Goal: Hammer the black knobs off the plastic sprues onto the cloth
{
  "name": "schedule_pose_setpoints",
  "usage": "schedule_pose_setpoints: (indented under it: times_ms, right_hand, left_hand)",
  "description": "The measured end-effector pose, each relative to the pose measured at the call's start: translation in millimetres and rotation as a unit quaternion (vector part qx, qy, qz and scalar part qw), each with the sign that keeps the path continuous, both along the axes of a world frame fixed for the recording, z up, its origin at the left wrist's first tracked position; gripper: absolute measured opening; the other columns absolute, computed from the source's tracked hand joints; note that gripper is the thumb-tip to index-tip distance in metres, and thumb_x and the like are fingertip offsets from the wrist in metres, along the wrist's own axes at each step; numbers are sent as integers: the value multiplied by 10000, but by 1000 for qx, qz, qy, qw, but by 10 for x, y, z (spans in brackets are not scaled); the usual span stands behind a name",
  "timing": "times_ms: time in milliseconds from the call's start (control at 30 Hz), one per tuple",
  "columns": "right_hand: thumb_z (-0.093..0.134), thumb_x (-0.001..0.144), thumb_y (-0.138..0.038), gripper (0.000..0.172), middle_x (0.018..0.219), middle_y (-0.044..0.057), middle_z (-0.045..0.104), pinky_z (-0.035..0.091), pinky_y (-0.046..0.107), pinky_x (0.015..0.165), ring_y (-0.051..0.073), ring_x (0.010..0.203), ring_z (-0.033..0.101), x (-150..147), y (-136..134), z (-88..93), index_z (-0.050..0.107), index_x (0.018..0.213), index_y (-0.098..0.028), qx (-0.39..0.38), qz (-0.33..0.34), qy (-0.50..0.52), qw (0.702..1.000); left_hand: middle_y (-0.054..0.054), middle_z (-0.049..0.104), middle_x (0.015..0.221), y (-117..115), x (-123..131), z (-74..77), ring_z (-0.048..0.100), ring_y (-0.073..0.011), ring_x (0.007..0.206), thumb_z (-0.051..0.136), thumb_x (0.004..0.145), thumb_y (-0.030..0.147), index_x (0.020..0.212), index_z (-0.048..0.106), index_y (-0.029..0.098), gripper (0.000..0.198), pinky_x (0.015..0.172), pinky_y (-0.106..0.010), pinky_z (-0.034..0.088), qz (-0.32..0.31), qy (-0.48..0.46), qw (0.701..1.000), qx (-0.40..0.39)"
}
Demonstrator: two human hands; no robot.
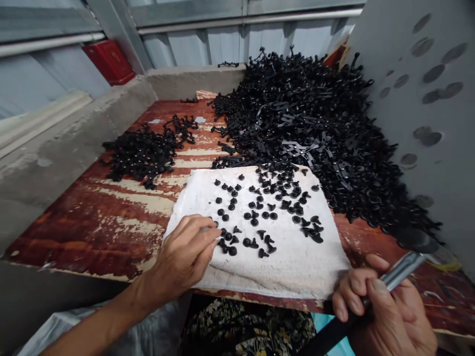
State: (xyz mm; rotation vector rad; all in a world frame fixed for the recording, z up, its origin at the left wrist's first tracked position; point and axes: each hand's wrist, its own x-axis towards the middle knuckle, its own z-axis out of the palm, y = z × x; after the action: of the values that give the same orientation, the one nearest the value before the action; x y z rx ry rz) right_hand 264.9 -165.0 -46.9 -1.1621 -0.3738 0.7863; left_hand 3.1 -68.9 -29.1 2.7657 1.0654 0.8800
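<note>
Many small black caps with stems (254,222) lie scattered over a white cloth (230,272). My left hand (189,247) rests over the cloth's left part, its fingers bent together beside some of the caps; whether a piece sits between the fingertips is hidden. At the lower right, my right hand (386,301) is wrapped round a metal rod (404,269) with a black grip. A dark round piece (417,240) is at the rod's upper end, slightly blurred.
A large heap of black linked parts (297,113) covers the back right of the worn red board (89,222). A smaller black pile (143,151) lies left. Behind are a concrete ledge (196,79) and a red box (109,62); a grey panel (419,109) stands right.
</note>
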Motion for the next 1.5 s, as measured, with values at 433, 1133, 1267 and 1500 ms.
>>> schedule_pose_setpoints:
  times_ms: [433,1133,1267,1500]
  right_hand:
    - [708,746,-192,298,585,-62,484,423,175,327,106,452,400,-19,-27,-4,606,1020,-254,-5,3,12,1000]
    - [747,708,-213,357,581,-71,474,420,176,329,100,441,404,-13,-19,6,611,1034,-260,-12,4,25,1000]
    - [756,704,-225,345,585,-68,484,417,177,330,97,441,409,-12,-13,-8,615,1018,-252,-11,4,16,1000]
    - [744,723,-228,294,579,-61,495,411,179,326,103,445,398,-33,-15,24,614,986,-243,-11,-2,9,1000]
  left_hand:
    - [-93,590,1140,219,24,93,470,-230,1130,468,801,-58,883,615,183,293,944,-390,462,-26,71,997,2]
    - [-119,560,1164,49,62,143,444,-268,1170,508,864,64,933,634,165,175,986,-463,428,-39,64,995,-69]
    - [-126,543,1202,100,128,149,424,-288,1187,507,833,42,948,647,156,214,1007,-499,396,-53,79,993,-75]
    - [-124,559,1178,124,136,161,451,-270,1168,485,847,44,987,625,154,226,993,-458,412,-37,80,994,-65]
